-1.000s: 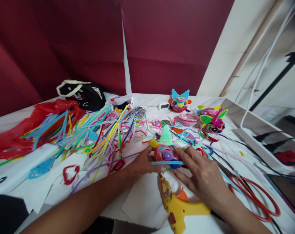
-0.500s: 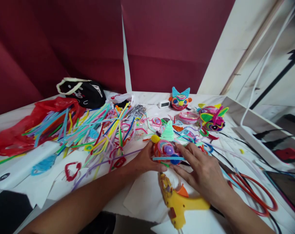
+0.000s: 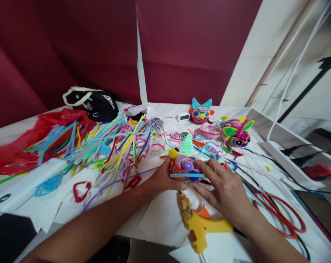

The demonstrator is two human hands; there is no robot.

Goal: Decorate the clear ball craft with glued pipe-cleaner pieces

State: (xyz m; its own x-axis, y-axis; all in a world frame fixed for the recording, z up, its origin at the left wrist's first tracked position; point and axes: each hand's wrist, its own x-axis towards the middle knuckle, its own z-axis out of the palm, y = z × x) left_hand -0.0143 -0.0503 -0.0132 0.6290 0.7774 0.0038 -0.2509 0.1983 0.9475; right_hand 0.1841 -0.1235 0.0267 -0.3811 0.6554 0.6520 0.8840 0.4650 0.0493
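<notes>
Head-worn view, forward and down

Behind the white, marble-veined surface (image 3: 168, 111) hangs a dark maroon sheet (image 3: 187, 51), slit by a narrow pale gap (image 3: 140, 67); off to the right, a scuffed off-white wall (image 3: 251, 54) bears a slanting brown strip (image 3: 280, 53).

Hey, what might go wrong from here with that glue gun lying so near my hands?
If hot, the yellow glue gun might burn the left hand, whose thumb is near the nozzle. The gun's black cord runs beneath the right arm, which could drag it. The light blue strip across the craft piece might get bumped.
</notes>
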